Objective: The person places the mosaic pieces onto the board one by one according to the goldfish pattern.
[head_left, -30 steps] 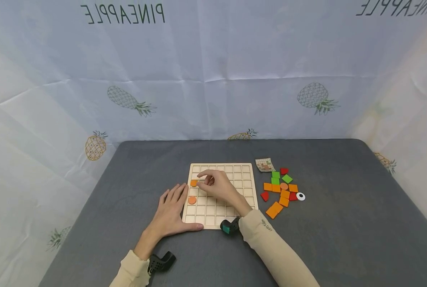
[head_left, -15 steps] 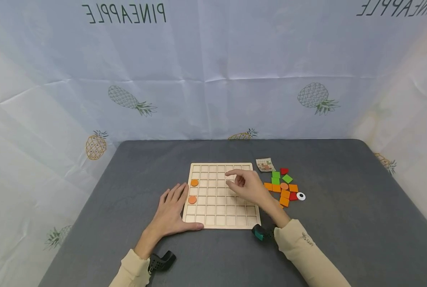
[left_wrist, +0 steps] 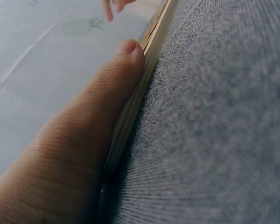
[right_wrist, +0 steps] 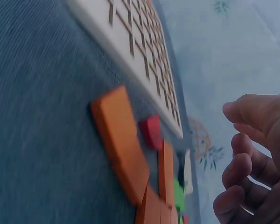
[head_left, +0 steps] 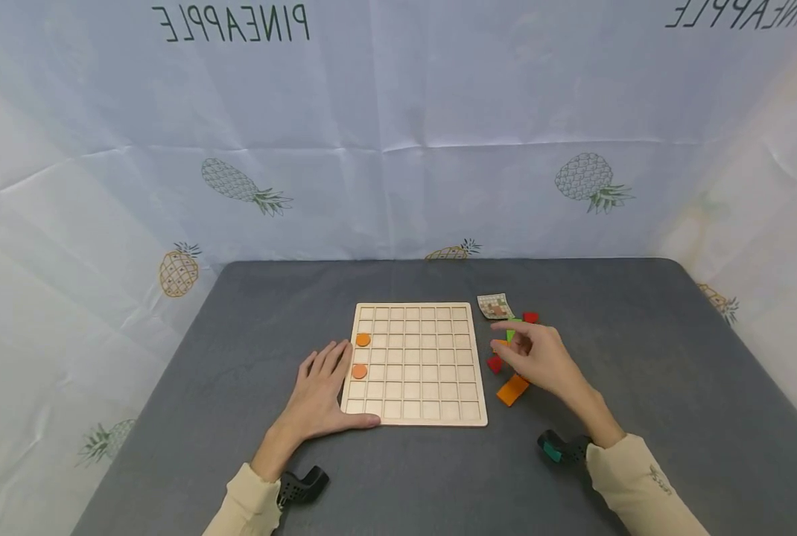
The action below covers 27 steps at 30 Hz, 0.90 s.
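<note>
A square wooden grid board [head_left: 412, 365] lies mid-table, with two orange discs, an upper one [head_left: 363, 339] and a lower one [head_left: 359, 371], in its left column. Along the board's left side and lower left corner rests my left hand [head_left: 318, 394], fingers spread; the left wrist view shows the thumb [left_wrist: 116, 70] against the board's edge. My right hand [head_left: 539, 357] hovers over the loose pieces, thumb and index finger apart, nothing between them. Beneath and beside it are orange squares [head_left: 512, 390], a red piece [head_left: 494, 364] and a green piece [head_left: 511, 335]; the hand hides others.
A small printed pattern card [head_left: 495, 306] lies by the board's upper right corner. Another red piece [head_left: 530, 317] is beyond my right hand. The dark grey table [head_left: 291, 305] ends at a pineapple-print curtain [head_left: 398, 201] behind.
My right hand has moved right, away from the upper orange disc, across the board to the loose pieces. The left hand has stayed at the board's edge.
</note>
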### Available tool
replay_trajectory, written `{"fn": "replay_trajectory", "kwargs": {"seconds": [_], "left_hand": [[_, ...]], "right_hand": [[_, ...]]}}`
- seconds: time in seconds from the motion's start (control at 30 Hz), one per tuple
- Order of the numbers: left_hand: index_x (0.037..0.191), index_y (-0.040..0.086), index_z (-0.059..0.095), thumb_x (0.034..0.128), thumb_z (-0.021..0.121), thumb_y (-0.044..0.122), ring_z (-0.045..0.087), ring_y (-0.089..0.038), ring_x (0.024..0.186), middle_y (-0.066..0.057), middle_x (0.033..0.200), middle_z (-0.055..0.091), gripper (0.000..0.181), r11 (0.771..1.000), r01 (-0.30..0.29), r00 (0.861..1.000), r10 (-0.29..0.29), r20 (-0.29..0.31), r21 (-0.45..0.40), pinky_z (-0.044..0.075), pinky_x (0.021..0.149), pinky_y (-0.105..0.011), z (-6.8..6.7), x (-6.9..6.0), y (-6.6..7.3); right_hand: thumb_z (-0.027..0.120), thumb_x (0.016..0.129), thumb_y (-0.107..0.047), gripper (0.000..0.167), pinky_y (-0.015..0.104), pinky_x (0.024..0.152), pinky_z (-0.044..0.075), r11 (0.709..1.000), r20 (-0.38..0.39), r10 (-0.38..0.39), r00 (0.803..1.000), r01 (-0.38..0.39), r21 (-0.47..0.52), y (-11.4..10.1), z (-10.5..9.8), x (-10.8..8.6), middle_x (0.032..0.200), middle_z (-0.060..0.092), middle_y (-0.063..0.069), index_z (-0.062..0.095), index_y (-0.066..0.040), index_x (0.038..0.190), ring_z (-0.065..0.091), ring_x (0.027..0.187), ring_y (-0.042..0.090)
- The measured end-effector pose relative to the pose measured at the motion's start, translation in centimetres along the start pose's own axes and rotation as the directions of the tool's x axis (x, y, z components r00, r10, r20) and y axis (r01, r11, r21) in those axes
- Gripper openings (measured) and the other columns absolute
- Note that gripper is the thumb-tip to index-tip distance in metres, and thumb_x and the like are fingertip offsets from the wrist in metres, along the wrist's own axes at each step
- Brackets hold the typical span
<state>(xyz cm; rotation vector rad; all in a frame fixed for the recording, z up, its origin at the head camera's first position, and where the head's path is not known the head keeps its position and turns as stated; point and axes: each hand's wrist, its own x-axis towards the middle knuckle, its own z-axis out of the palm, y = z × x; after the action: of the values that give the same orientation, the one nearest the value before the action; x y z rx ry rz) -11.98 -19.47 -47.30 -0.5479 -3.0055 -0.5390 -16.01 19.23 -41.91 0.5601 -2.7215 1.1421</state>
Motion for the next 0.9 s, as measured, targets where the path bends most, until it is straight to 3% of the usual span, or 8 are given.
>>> {"fn": "replay_trajectory", "kwargs": {"seconds": [0.23, 0.57, 0.9], "left_hand": [[0.164, 0.008, 0.020, 0.0677, 0.063, 0.090, 0.024, -0.037, 0.157, -0.015, 0.169, 0.029, 0.134, 1.000, -0.002, 1.000, 0.002, -0.002, -0.006, 0.019, 0.122, -0.063, 0.0, 0.0, 0.0], [0.164, 0.009, 0.020, 0.0678, 0.062, 0.091, 0.024, -0.036, 0.157, -0.014, 0.169, 0.028, 0.134, 1.000, 0.000, 1.000, 0.000, -0.002, 0.004, 0.020, 0.122, -0.063, 0.2, 0.0, -0.1], [0.164, 0.008, 0.020, 0.0684, 0.061, 0.091, 0.023, -0.037, 0.158, -0.014, 0.169, 0.028, 0.133, 1.000, 0.004, 1.000, -0.004, 0.007, -0.009, 0.020, 0.122, -0.063, 0.1, 0.0, -0.1]], "right_hand": [[0.074, 0.092, -0.008, 0.030, 0.023, 0.047, 0.036, 0.993, 0.003, 0.071, 0.997, -0.071, -0.098, 2.3, -1.7, -1.2, 0.063, 0.053, -0.001, 0.072, 0.003, 0.119, 0.040, 0.051, 0.004], [0.072, 0.096, -0.026, 0.042, 0.023, 0.045, 0.031, 0.962, 0.050, 0.192, 0.980, -0.178, -0.206, 4.9, -2.9, -1.3, 0.054, 0.049, -0.002, 0.070, 0.003, 0.126, 0.039, 0.046, 0.009], [0.068, 0.097, -0.012, 0.033, 0.023, 0.045, 0.032, 0.963, 0.096, 0.198, 0.976, -0.176, -0.202, 5.4, -3.3, -1.3, 0.057, 0.053, -0.002, 0.070, 0.004, 0.125, 0.039, 0.045, 0.008]]}}
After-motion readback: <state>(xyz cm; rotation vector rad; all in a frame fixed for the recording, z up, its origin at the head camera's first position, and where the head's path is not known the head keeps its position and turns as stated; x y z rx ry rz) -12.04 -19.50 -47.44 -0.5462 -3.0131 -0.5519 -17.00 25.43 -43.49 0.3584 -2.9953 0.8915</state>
